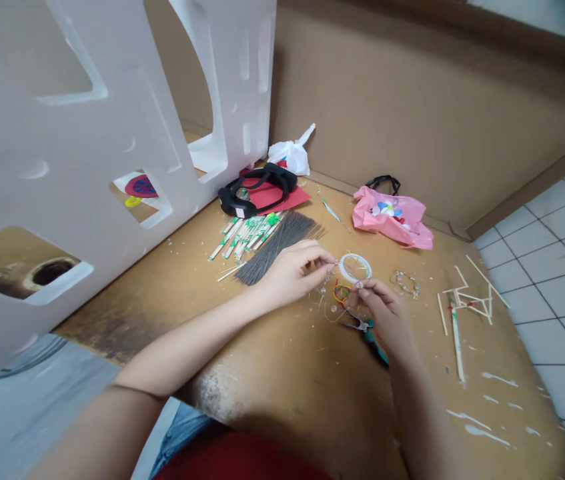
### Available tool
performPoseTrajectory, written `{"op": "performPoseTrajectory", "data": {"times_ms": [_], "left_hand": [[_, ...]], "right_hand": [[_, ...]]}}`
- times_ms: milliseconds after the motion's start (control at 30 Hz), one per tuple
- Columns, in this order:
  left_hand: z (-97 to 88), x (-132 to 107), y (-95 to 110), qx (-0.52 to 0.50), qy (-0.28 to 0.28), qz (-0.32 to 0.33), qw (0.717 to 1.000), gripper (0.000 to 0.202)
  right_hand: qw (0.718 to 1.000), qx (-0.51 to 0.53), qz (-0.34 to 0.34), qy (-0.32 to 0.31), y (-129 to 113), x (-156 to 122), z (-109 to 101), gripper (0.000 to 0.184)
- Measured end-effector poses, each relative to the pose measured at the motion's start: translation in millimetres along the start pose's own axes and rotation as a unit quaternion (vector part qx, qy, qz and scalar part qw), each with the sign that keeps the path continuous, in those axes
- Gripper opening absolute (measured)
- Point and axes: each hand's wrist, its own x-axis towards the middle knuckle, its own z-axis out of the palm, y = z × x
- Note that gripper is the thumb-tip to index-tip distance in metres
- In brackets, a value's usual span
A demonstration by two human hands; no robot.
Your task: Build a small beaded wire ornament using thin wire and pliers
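Note:
My left hand [302,267] is closed in a pinch, thumb against forefinger, on a thin clear beaded string [323,288] that loops down below the fingertips. My right hand [385,307] pinches a small clear bead [359,285] between thumb and fingertips. Just beyond the fingers is a white ring-shaped spool [343,268]; whether the right fingers touch it I cannot tell. Red, yellow and green cords [341,291] lie between the hands. Partly under my right hand are pliers [369,337] with dark teal handles. A beaded bracelet [406,283] lies to the right.
Behind my left forearm are dark thin sticks [279,247], paper-wrapped chopsticks [247,235] and a black head strap [242,205] on red paper. A pink bag [392,217] stands at the back. Glued sticks [456,340] lie right. A white plastic panel [127,127] rises left.

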Motion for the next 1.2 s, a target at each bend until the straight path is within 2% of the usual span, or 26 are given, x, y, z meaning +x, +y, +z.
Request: {"op": "performPoseTrajectory", "data": {"times_ms": [200,567,767,867,1033,1200], "left_hand": [[-0.2,0.1,1.9,-0.009,-0.019,-0.028,0.999,0.008],[-0.7,0.1,1.6,0.002,-0.039,0.027,0.999,0.01],[0.3,1.5,-1.5,-0.072,-0.037,-0.084,0.993,0.01],[0.5,2.2,-4.3,-0.107,-0.037,-0.119,0.987,0.011],[1.6,2.2,-6.7,-0.143,-0.034,-0.161,0.976,0.013],[2.0,1.7,-6.6,-0.151,-0.045,-0.171,0.973,0.014]], "right_hand": [[0.999,0.034,0.017,-0.001,2.5,1.1,-0.3,0.009],[1.0,-0.008,0.014,-0.011,1.2,1.1,-0.6,0.012],[0.993,0.068,0.095,-0.01,-0.2,2.7,-0.5,0.014],[0.988,0.082,0.13,-0.006,-2.4,4.1,-1.9,0.02],[0.988,0.077,0.133,-0.004,-5.6,6.1,-3.9,0.027],[0.99,0.055,0.126,0.006,-8.3,5.2,-1.2,0.024]]}}
